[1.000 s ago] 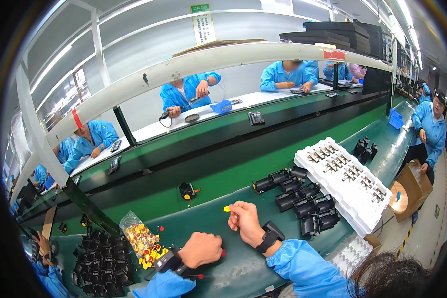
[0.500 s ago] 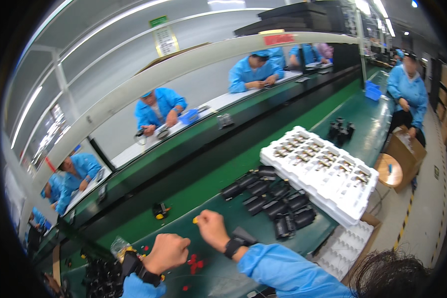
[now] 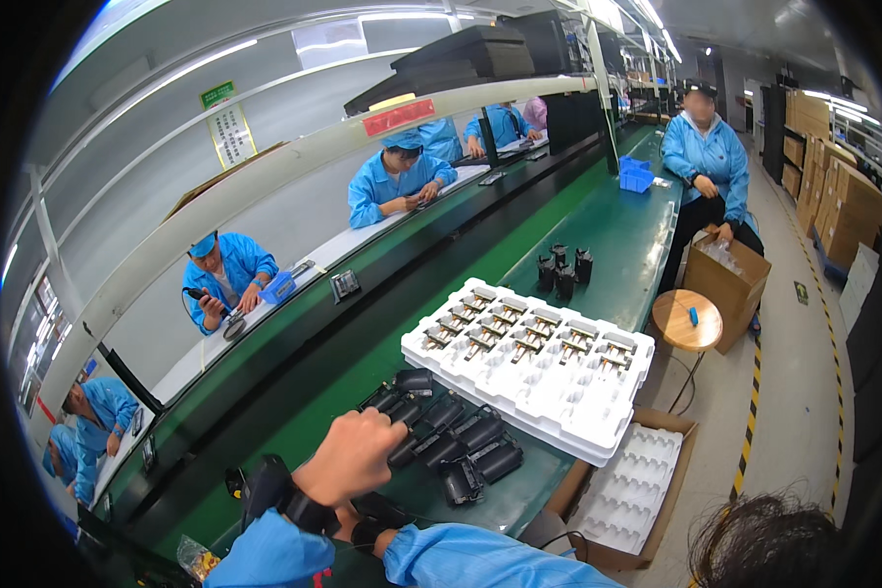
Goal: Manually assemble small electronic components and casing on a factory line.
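Observation:
My left hand point(image 3: 353, 456) reaches across the green bench with its fingers curled and its back toward me. What they hold, if anything, is hidden. It is at the near left edge of a cluster of black cylindrical housings point(image 3: 472, 428), partly covering some; I cannot tell whether it touches them. My right hand point(image 3: 347, 525) is lower, mostly behind my left wrist, its fingers out of sight. Both wrists wear black bands. Past the housings, a white moulded tray point(image 3: 529, 400) holds rows of small metal-and-dark parts.
Several black parts point(image 3: 564, 272) stand farther along the bench, with a blue bin point(image 3: 636, 175) beyond. On the right are a round wooden stool point(image 3: 687, 320), an open carton of white trays point(image 3: 625, 490) and a seated co-worker point(image 3: 706, 162). A conveyor point(image 3: 304, 338) runs along the left.
The view has swung right. My left hand has moved over to the black housings. My right hand, earlier pinching a small yellow piece, has gone behind my left wrist.

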The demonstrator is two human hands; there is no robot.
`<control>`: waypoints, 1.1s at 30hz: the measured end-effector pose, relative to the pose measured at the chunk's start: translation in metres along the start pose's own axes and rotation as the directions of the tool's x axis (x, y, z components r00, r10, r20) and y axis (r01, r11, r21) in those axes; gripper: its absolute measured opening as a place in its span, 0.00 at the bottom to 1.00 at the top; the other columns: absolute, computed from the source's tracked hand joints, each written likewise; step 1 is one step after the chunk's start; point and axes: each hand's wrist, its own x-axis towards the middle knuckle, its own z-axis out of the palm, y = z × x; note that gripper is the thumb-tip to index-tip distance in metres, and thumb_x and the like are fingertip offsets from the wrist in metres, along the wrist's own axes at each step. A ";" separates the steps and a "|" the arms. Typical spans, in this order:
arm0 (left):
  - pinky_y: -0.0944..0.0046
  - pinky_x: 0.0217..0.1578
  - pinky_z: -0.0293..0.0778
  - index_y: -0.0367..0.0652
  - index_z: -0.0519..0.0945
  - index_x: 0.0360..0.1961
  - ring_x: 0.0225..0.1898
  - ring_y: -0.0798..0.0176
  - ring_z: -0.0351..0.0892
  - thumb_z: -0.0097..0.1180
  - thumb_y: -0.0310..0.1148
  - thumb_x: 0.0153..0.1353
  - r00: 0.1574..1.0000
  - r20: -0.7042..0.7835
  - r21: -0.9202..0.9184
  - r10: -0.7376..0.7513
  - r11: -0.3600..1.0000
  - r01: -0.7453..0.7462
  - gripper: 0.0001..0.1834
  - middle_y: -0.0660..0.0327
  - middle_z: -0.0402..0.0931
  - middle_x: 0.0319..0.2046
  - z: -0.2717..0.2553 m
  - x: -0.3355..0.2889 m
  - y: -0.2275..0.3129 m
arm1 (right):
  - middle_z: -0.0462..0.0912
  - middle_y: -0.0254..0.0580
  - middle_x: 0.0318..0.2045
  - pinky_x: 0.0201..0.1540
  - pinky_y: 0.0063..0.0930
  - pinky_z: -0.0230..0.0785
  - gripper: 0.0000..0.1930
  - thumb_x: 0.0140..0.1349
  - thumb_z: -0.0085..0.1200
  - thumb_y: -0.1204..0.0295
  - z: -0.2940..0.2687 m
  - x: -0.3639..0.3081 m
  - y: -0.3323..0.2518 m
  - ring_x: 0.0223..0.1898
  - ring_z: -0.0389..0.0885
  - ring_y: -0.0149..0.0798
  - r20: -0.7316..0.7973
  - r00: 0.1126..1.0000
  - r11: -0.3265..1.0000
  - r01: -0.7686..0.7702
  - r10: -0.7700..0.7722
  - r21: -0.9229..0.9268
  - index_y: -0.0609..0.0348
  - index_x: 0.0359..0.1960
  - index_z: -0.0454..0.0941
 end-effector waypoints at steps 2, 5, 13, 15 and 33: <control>0.47 0.34 0.73 0.39 0.76 0.29 0.35 0.45 0.77 0.53 0.21 0.41 0.987 0.042 -0.152 -0.154 0.976 0.159 0.10 0.52 0.74 0.23 0.004 0.006 -0.009 | 0.75 0.57 0.54 0.59 0.51 0.62 0.17 0.55 0.56 0.67 0.012 0.006 0.020 0.59 0.70 0.55 0.069 0.983 0.985 -0.170 0.172 -0.028 0.59 0.46 0.76; 0.45 0.35 0.74 0.39 0.78 0.35 0.37 0.42 0.78 0.52 0.21 0.44 0.939 0.210 -0.114 -0.271 0.947 0.299 0.13 0.49 0.77 0.29 0.014 0.002 -0.027 | 0.79 0.56 0.48 0.55 0.49 0.68 0.14 0.55 0.54 0.69 0.010 0.006 -0.019 0.54 0.75 0.55 0.113 0.993 0.793 0.042 0.034 -0.607 0.59 0.44 0.77; 0.49 0.39 0.75 0.39 0.81 0.41 0.42 0.47 0.78 0.57 0.19 0.41 0.923 0.209 0.048 -0.324 0.946 0.321 0.21 0.51 0.79 0.33 0.032 -0.017 -0.058 | 0.82 0.57 0.34 0.41 0.49 0.75 0.10 0.57 0.56 0.68 -0.017 0.026 -0.057 0.40 0.82 0.56 0.042 0.988 0.934 -0.127 0.149 -0.334 0.62 0.34 0.80; 0.49 0.43 0.76 0.41 0.82 0.44 0.46 0.48 0.77 0.57 0.18 0.42 0.874 0.252 0.106 -0.415 0.910 0.401 0.22 0.53 0.80 0.36 0.037 -0.020 -0.067 | 0.82 0.57 0.33 0.40 0.49 0.75 0.10 0.57 0.56 0.68 -0.018 0.025 -0.054 0.38 0.82 0.57 0.098 0.984 0.919 -0.104 0.152 -0.379 0.62 0.33 0.80; 0.66 0.22 0.68 0.34 0.77 0.33 0.19 0.66 0.73 0.59 0.32 0.60 0.750 0.060 -0.557 -0.659 0.601 0.573 0.10 0.58 0.74 0.17 0.013 -0.150 -0.081 | 0.81 0.58 0.25 0.37 0.56 0.71 0.14 0.63 0.51 0.64 -0.028 0.036 -0.082 0.33 0.81 0.63 -0.001 0.962 0.889 -0.253 0.273 -0.382 0.61 0.26 0.77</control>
